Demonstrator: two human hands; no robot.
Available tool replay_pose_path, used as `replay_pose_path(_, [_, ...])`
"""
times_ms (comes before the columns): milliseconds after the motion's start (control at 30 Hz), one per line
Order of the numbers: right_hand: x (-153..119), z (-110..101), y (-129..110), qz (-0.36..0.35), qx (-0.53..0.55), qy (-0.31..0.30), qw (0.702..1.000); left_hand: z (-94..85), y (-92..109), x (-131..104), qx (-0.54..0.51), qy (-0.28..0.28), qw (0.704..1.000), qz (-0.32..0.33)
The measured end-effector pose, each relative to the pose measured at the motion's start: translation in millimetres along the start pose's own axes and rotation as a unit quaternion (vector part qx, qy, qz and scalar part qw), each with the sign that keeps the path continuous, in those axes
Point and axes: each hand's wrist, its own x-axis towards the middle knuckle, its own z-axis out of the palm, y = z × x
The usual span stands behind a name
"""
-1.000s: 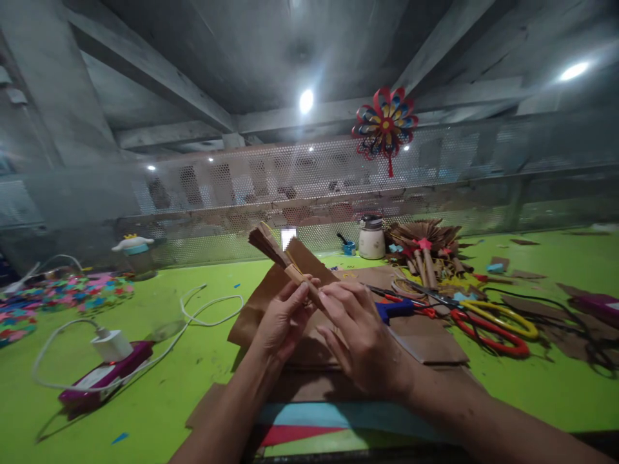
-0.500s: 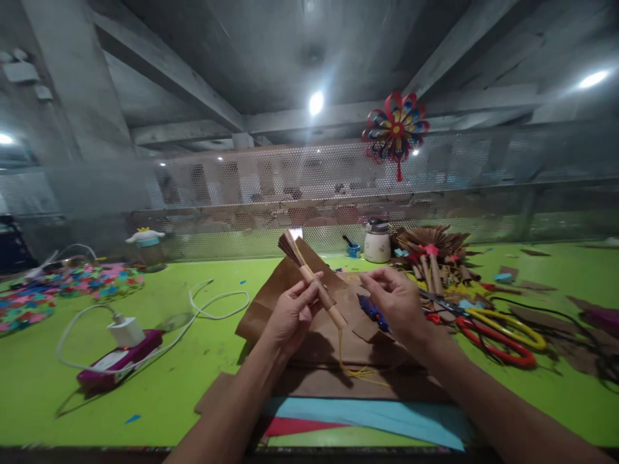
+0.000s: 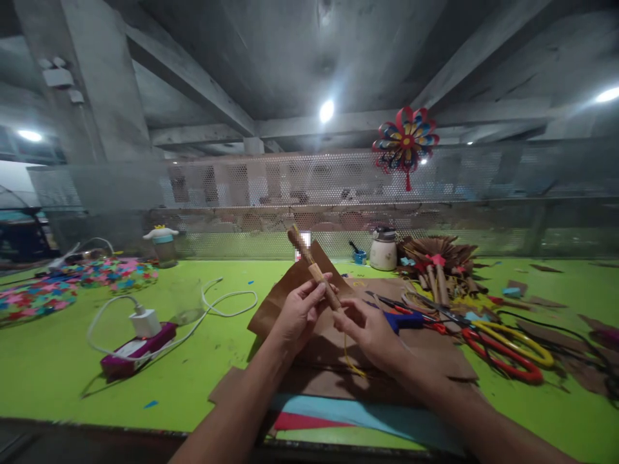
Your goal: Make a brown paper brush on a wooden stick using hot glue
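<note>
A folded brown paper fan [image 3: 305, 250] on a rolled-paper handle points up and away, above the work surface. My left hand [image 3: 300, 309] is closed around the middle of the handle. Near the handle's lower end, my right hand [image 3: 370, 328] pinches with thumb and fingers. A yellow cord [image 3: 352, 364] hangs below the handle and trails onto brown paper sheets [image 3: 319, 357]. A blue-handled tool [image 3: 406, 320] lies just beyond my right hand, partly hidden by it.
Scissors with red and yellow handles [image 3: 520, 345] lie on the right, before several finished-looking paper fans [image 3: 438, 264]. A power strip [image 3: 138, 351] with a white cable sits left. A lidded jar [image 3: 383, 250] stands behind; colourful paper stars [image 3: 111, 274] are far left.
My right hand has moved left and down, from apart to the handle's lower end. The fan has turned, now showing a flatter side. The whole view has shifted slightly.
</note>
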Motion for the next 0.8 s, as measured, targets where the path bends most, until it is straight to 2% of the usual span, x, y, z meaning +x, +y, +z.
replay_pose_path(133, [-4.9, 4.4, -8.4, -0.007, -0.051, -0.014, 0.999, -1.6, -2.1, 0.1, 0.024, 0.005, 1.0, -0.006])
replay_pose_path(233, [-6.4, 4.2, -10.3, -0.022, -0.073, -0.007, 0.997, -1.5, -2.9, -0.6, 0.027, -0.015, 0.999, -0.023])
replay_pose_path(533, [-6.2, 7.2, -2.0, -0.07, -0.046, 0.01, 0.996, 0.3, -4.5, -4.9, 0.031, -0.06, 0.995, -0.072])
replay_pose_path(800, [-6.5, 8.9, -3.8, -0.05, -0.045, 0.008, 0.998, 2.9, -2.2, -2.6, -0.002, -0.066, 0.996, -0.066])
